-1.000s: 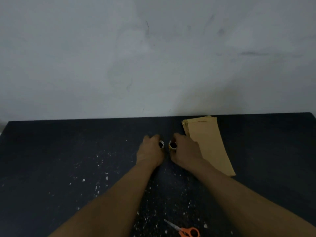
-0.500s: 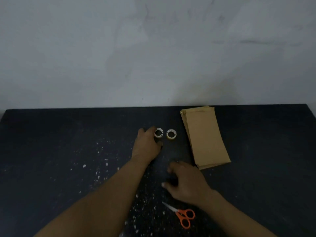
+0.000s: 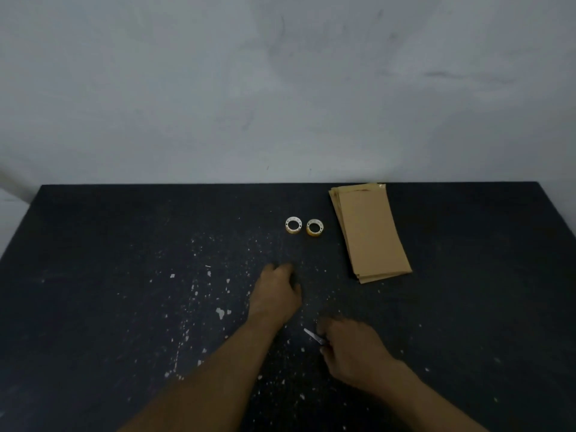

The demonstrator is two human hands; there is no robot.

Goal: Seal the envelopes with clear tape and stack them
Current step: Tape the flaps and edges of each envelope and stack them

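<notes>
A stack of brown envelopes point(image 3: 371, 232) lies at the back right of the dark table point(image 3: 109, 244). Two small rolls of clear tape stand left of it, side by side: a white-cored roll point(image 3: 293, 225) and a yellowish roll point(image 3: 314, 227). My left hand point(image 3: 276, 291) rests on the table well in front of the rolls, fingers loosely curled, holding nothing. My right hand point(image 3: 352, 350) is nearer to me and closes over the scissors point(image 3: 313, 335). Only the blade tip sticks out to the left; the handles are hidden under the hand.
White specks and paint marks dot the tabletop. A pale wall rises directly behind the table's far edge. The table's left edge runs diagonally at the left of the view.
Both hands let go of the tape rolls and drew back toward me. The right hand came down onto the scissors and now covers their orange handles. The view tilted down.
</notes>
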